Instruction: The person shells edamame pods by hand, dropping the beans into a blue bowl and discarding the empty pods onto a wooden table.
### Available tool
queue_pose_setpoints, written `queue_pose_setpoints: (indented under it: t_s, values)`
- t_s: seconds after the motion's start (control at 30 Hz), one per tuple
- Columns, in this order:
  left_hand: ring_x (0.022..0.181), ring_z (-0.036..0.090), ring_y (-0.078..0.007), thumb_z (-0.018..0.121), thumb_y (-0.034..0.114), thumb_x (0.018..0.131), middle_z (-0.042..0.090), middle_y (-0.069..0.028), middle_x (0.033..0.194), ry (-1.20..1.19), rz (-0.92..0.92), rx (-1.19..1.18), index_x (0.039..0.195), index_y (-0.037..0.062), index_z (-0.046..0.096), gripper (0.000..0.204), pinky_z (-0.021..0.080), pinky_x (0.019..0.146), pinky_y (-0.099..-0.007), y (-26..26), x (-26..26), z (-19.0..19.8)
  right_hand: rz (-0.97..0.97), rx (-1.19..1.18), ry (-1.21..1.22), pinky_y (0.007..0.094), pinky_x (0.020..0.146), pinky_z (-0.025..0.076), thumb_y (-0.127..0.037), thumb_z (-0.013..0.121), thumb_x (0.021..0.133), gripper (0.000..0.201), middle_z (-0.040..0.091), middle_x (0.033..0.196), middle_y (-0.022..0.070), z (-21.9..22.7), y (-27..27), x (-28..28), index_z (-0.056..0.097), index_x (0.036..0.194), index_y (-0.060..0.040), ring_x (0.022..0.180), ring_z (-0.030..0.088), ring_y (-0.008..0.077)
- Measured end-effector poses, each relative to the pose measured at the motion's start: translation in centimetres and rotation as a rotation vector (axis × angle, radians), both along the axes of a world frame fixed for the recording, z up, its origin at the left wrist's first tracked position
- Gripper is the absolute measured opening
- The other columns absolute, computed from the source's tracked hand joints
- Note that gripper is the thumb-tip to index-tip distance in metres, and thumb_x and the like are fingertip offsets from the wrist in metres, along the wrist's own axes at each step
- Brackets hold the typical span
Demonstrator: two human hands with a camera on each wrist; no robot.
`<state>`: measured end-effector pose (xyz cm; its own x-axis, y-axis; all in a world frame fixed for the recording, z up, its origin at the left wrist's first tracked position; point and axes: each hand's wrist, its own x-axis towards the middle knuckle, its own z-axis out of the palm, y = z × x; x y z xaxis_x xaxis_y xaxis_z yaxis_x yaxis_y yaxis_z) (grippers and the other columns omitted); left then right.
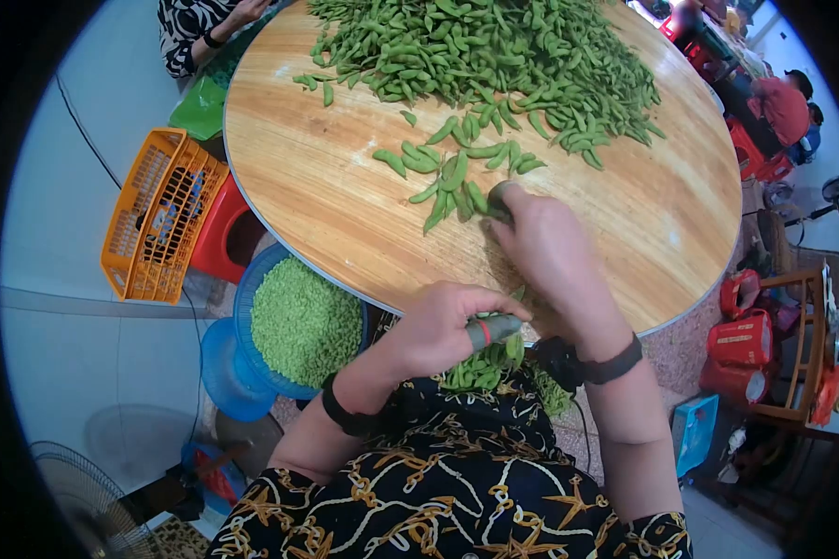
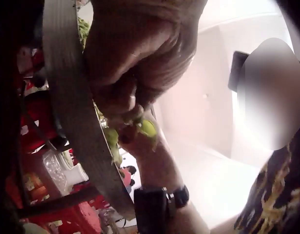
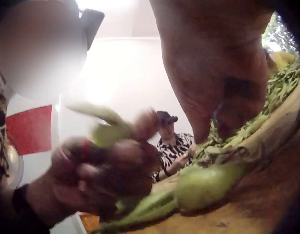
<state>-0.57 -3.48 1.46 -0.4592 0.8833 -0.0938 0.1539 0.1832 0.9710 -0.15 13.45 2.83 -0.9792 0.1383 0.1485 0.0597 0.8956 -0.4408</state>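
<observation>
My left hand (image 1: 443, 326) is close to my body by the table's front edge, its fingers curled round a green edamame pod (image 3: 111, 134) in the right wrist view. A grey-green cover with a red band (image 1: 494, 330) wraps a digit of this hand. Farther forward, over the tabletop, my right hand (image 1: 548, 238) wears dark covers on its fingertips. It pinches the near end of an edamame pod (image 1: 476, 197) beside a small scatter of pods (image 1: 450, 177). In the right wrist view a plump pod (image 3: 208, 187) lies close under the right hand (image 3: 213, 73).
A large heap of pods (image 1: 494, 56) covers the far side of the round wooden table (image 1: 317, 186). At left are a blue basket of shelled beans (image 1: 306, 321), an orange crate (image 1: 149, 224) and a red stool (image 1: 222, 233). More pods (image 1: 475, 374) lie at my lap. Another person sits across.
</observation>
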Motion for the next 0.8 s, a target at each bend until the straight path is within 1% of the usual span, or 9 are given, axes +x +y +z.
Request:
queue_pose_setpoints:
  t_s: [0.17, 0.23, 0.33, 0.47, 0.5, 0.53, 0.6, 0.67, 0.8]
  values:
    - [0.064, 0.046, -0.0046, 0.072, 0.008, 0.074, 0.051, 0.0027, 0.069, 0.126, 0.501, 0.110, 0.110, 0.0054, 0.062, 0.037, 0.041, 0.060, -0.0205, 0.1, -0.1, 0.3, -0.001, -0.195, 0.064, 0.0419, 0.056, 0.046, -0.013, 0.059, 0.078, 0.018, 0.061, 0.068, 0.0178, -2.3, 0.9, 1.1, 0.056, 0.091, -0.0012, 0.059, 0.059, 0.0332]
    - [0.066, 0.047, -0.0050, 0.073, 0.007, 0.073, 0.052, 0.0027, 0.070, 0.139, 0.492, 0.126, 0.111, 0.0056, 0.061, 0.040, 0.042, 0.060, -0.0208, 0.2, -0.1, 0.2, 0.076, -0.953, -0.008, 0.0307, 0.046, 0.040, -0.011, 0.058, 0.081, 0.017, 0.057, 0.063, 0.0062, -2.9, 0.7, 2.1, 0.056, 0.095, -0.0010, 0.050, 0.052, 0.0162]
    - [0.070, 0.052, -0.0091, 0.071, 0.007, 0.073, 0.055, -0.0010, 0.074, 0.262, 0.428, 0.170, 0.113, 0.0066, 0.060, 0.041, 0.044, 0.063, -0.0242, 0.3, -0.4, 0.1, 0.020, -1.380, -0.349, 0.0197, 0.044, 0.031, -0.013, 0.058, 0.085, 0.014, 0.050, 0.064, -0.0027, 0.5, 0.3, 4.5, 0.058, 0.093, -0.0012, 0.051, 0.041, 0.0037]
    - [0.071, 0.056, -0.0119, 0.066, 0.007, 0.077, 0.061, -0.0039, 0.081, 0.176, 0.449, 0.345, 0.113, 0.0080, 0.060, 0.036, 0.046, 0.066, -0.0265, 0.8, -0.8, -1.1, -0.008, -1.264, -0.294, 0.0181, 0.043, 0.026, -0.017, 0.055, 0.089, 0.015, 0.045, 0.061, -0.0052, 0.5, 0.1, 5.6, 0.057, 0.094, -0.0028, 0.049, 0.036, 0.0022]
    - [0.075, 0.057, -0.0103, 0.060, 0.006, 0.082, 0.063, -0.0026, 0.086, -0.133, 0.478, 0.254, 0.108, 0.0050, 0.061, 0.026, 0.046, 0.067, -0.0251, 0.4, -0.6, -0.5, -0.005, -1.264, -0.299, 0.0181, 0.043, 0.026, -0.017, 0.055, 0.089, 0.015, 0.045, 0.061, -0.0052, 0.5, -0.1, 5.8, 0.057, 0.094, -0.0028, 0.049, 0.036, 0.0022]
    - [0.075, 0.057, -0.0103, 0.060, 0.006, 0.082, 0.063, -0.0026, 0.086, -0.133, 0.483, 0.253, 0.108, 0.0050, 0.061, 0.026, 0.046, 0.067, -0.0251, 0.2, -0.8, -0.7, -0.044, -1.200, -0.191, 0.0180, 0.043, 0.026, -0.019, 0.053, 0.091, 0.016, 0.044, 0.061, -0.0053, 0.4, -0.4, 5.9, 0.056, 0.094, -0.0032, 0.050, 0.035, 0.0021]
    - [0.081, 0.059, -0.0099, 0.054, 0.005, 0.086, 0.063, -0.0030, 0.089, -0.726, 0.391, 0.564, 0.103, 0.0018, 0.062, 0.019, 0.046, 0.071, -0.0237, 0.0, -1.2, -1.4, -0.080, -1.137, -0.084, 0.0179, 0.044, 0.026, -0.021, 0.050, 0.093, 0.018, 0.044, 0.062, -0.0055, 0.5, -0.5, 6.1, 0.055, 0.094, -0.0036, 0.050, 0.035, 0.0020]
    - [0.082, 0.059, -0.0100, 0.052, 0.005, 0.087, 0.063, -0.0034, 0.089, -0.687, 0.415, 0.561, 0.102, 0.0010, 0.062, 0.018, 0.046, 0.071, -0.0231, 0.3, -0.9, -1.3, 0.026, -1.342, -0.312, 0.0178, 0.047, 0.028, -0.023, 0.044, 0.096, 0.022, 0.046, 0.064, -0.0050, 1.0, -0.3, 6.6, 0.054, 0.096, -0.0037, 0.053, 0.036, 0.0020]
    - [0.080, 0.058, -0.0098, 0.052, 0.005, 0.088, 0.062, -0.0036, 0.089, -0.592, 0.445, 0.574, 0.100, 0.0008, 0.061, 0.017, 0.046, 0.069, -0.0224, 1.0, -0.4, -1.2, 0.118, -1.564, -0.326, 0.0181, 0.050, 0.030, -0.020, 0.040, 0.096, 0.023, 0.047, 0.066, -0.0040, 0.6, -0.4, 7.1, 0.054, 0.100, -0.0013, 0.053, 0.036, 0.0032]
